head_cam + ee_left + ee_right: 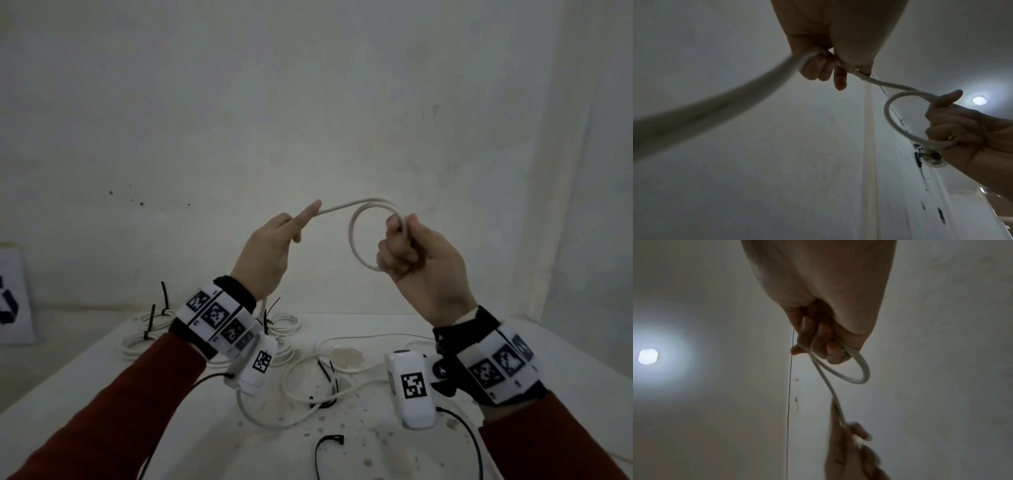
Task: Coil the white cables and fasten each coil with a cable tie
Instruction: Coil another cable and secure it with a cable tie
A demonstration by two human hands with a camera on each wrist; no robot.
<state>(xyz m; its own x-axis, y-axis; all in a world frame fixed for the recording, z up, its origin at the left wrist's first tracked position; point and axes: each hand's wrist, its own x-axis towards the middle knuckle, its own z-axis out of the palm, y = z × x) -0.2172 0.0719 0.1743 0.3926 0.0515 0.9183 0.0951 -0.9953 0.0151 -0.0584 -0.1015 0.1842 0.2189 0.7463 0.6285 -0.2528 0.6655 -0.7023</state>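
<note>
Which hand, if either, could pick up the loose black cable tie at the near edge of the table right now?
Probably neither. The left hand grips the white cable and the right hand holds its loop, both raised above the table. Nothing covers the black cable tie, but one hand must let go first.

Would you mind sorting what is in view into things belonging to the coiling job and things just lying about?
In the job: white cable, left hand, right hand, loose cable tie, tied coils.
Lying about: marker card, table.

A bare, dim room: plain white walls, a ceiling lamp, and a stained white table.
</note>
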